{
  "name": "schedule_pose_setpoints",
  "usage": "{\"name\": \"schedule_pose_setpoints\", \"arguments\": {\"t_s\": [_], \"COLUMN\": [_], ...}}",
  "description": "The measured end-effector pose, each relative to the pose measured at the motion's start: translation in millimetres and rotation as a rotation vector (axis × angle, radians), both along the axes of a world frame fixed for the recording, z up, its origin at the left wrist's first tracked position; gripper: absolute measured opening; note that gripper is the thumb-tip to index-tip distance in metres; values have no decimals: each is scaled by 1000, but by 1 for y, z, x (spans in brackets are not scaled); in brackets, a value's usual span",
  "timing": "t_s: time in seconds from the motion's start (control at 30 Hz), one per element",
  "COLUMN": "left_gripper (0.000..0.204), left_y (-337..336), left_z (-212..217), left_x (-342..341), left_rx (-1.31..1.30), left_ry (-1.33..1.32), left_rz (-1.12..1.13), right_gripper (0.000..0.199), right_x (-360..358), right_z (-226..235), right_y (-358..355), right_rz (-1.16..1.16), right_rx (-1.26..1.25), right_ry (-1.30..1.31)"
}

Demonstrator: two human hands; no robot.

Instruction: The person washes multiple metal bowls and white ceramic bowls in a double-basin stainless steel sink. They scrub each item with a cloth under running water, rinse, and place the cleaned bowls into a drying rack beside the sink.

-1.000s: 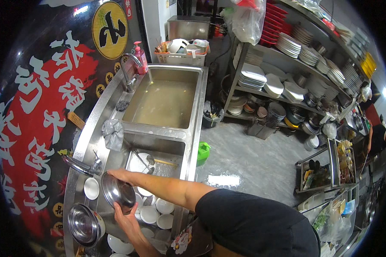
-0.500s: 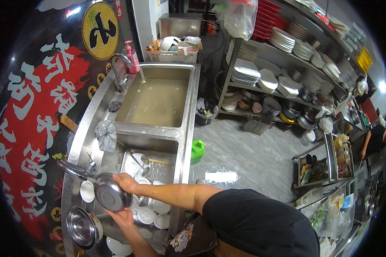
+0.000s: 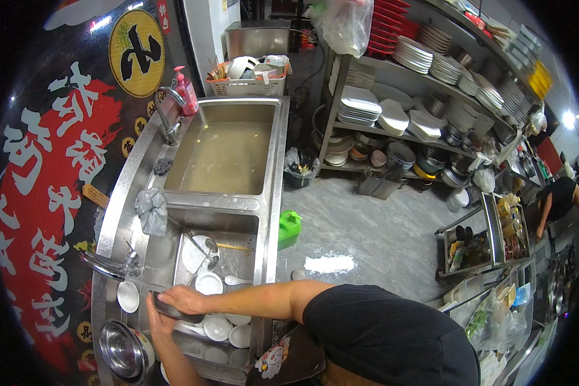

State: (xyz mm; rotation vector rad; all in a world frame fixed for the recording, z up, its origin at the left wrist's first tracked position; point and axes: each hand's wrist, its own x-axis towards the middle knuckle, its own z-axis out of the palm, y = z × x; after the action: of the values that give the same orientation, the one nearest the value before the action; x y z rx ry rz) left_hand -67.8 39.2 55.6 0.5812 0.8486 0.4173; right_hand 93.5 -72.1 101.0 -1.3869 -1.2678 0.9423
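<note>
Over the left side of the near sink basin (image 3: 262, 257), I hold a stainless steel bowl (image 3: 179, 314) between both hands. It is tipped nearly edge-on, so only a strip of it shows. My right hand (image 3: 181, 299) grips it from above, fingers toward the faucet. Against its left end, my left hand (image 3: 159, 320) is upright, closed on the rim. The curved faucet (image 3: 103, 264) reaches in just left of them, a thin stream of water beside it. White bowls (image 3: 217, 327), a white spoon (image 3: 239, 280), a plate (image 3: 195, 255) and a metal ladle (image 3: 211, 252) lie in the basin.
A small white bowl (image 3: 128, 296) and steel bowls (image 3: 121, 350) stand on the left ledge, with a grey cloth (image 3: 151, 211) farther along. Cloudy water fills the far basin (image 3: 225, 157). A green jug (image 3: 289, 229) stands on the floor. Dish shelves (image 3: 424, 96) rise at the right.
The steel bowl has turned from showing its round base to nearly edge-on, and moved slightly down and right. My hands have shifted with it, uncovering a white bowl and a spoon. The view has shifted slightly.
</note>
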Motion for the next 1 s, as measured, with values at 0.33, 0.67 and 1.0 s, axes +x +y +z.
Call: {"name": "schedule_pose_setpoints", "arguments": {"t_s": [0.33,0.67,1.0], "left_gripper": [38,40,46], "left_y": [10,-53,27], "left_z": [7,49,-15], "left_x": [39,78,14], "left_rx": [1033,1677,492], "left_ry": [473,674,248], "left_rz": [224,166,186], "right_gripper": [76,80,65], "right_x": [3,14,17], "right_z": [11,-18,24], "right_y": [48,60,22], "right_rz": [-29,-232,121], "right_rx": [-40,-176,7], "right_ry": [102,446,-160]}}
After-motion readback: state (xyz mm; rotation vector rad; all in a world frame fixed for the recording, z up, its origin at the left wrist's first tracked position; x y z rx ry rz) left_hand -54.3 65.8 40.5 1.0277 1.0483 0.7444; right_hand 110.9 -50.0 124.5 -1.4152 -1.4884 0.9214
